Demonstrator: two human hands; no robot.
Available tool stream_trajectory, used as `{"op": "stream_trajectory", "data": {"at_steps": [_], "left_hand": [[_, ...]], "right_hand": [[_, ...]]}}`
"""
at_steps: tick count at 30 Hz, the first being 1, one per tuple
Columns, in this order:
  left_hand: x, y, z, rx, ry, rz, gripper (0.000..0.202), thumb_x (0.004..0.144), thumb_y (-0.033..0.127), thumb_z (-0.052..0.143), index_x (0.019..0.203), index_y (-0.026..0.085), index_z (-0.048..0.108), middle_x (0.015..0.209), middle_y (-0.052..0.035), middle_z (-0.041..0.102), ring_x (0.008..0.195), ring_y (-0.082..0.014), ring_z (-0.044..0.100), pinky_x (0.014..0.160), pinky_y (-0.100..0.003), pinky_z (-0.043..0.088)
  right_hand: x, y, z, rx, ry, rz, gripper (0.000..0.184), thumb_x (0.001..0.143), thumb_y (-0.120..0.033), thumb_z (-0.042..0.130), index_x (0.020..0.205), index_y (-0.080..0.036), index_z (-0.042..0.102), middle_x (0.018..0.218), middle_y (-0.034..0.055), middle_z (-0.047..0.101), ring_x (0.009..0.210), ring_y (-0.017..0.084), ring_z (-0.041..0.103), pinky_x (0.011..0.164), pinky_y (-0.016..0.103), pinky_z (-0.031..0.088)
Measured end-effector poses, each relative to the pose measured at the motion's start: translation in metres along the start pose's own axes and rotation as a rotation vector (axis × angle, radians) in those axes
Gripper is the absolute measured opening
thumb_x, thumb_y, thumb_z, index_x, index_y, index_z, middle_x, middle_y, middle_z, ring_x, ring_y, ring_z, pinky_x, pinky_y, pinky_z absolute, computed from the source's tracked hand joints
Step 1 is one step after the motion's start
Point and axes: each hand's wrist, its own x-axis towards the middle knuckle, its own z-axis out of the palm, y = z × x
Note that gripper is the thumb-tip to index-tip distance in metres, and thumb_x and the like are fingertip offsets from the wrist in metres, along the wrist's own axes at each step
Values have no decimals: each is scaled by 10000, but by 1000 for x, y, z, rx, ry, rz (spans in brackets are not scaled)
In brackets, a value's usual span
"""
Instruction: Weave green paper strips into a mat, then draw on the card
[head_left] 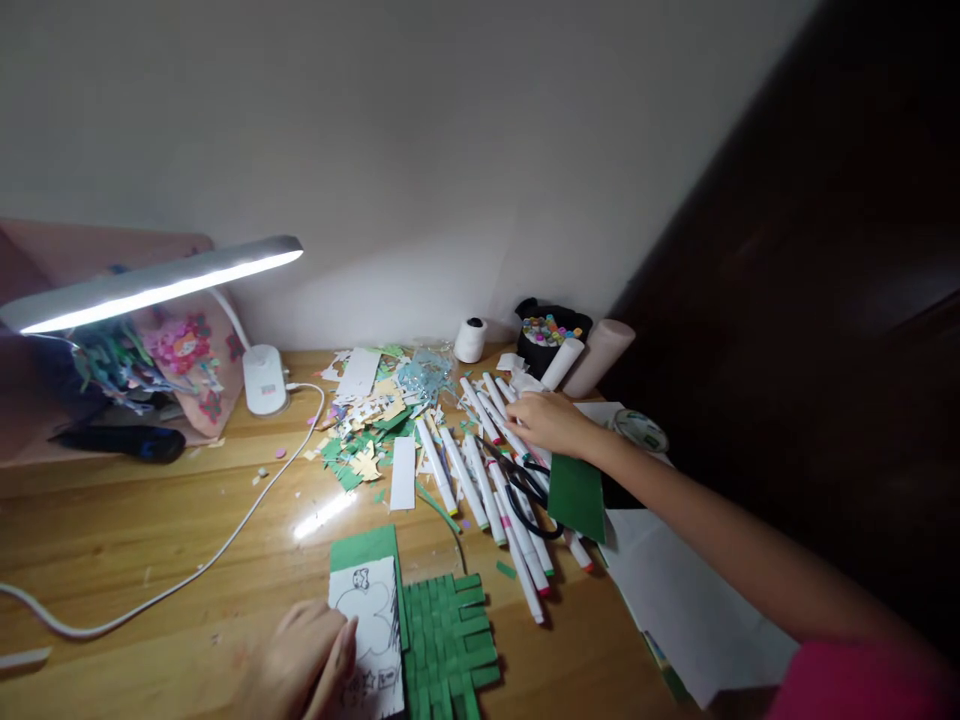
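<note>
My left hand (304, 655), partly blurred, is at the lower left edge of a white card (371, 620) with black line drawings. Its fingers are curled together; whatever is between them is hidden. Beneath the card lies a green paper piece (364, 545), and beside it a mat woven from green paper strips (446, 640). My right hand (553, 425) reaches across to the far end of a pile of white markers (480, 480). The fingers are bent and close together among the markers, their tips hidden. Black-handled scissors (534, 505) lie on the pile, next to a dark green sheet (576, 495) under my right wrist.
Paper scraps (367, 425) are heaped behind the markers. At the back stand a thread spool (470, 342), a black marker holder (536, 355) and a pinkish roll (600, 355). A lit lamp (161, 285) overhangs the left; its white cable (247, 520) crosses the table.
</note>
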Motion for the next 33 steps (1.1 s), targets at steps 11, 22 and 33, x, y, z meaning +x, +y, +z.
{"op": "stream_trajectory", "data": {"at_steps": [11, 22, 33], "left_hand": [[0, 12, -4, -41, -24, -169, 381, 985, 377, 352, 683, 213, 517, 684, 2, 567, 676, -166, 528, 651, -250, 425], [14, 61, -18, -134, -28, -202, 340, 987, 374, 301, 820, 214, 550, 792, -27, 607, 749, -181, 570, 694, -285, 447], [38, 109, -45, -501, -76, -275, 425, 965, 482, 347, 734, 199, 566, 741, -5, 593, 731, -170, 550, 668, -274, 443]], "right_hand": [[8, 8, 40, 257, 44, 311, 282, 717, -380, 698, 571, -162, 594, 626, 78, 635, 704, 228, 606, 586, 264, 358], [-59, -75, 10, 1314, -121, -41, 342, 797, -446, 575, 990, -165, 605, 706, 2, 599, 535, 78, 510, 468, 176, 405], [-100, -170, 5, 1754, -286, -109, 429, 828, -582, 551, 882, -168, 649, 537, -40, 507, 440, 65, 434, 390, 168, 389]]}}
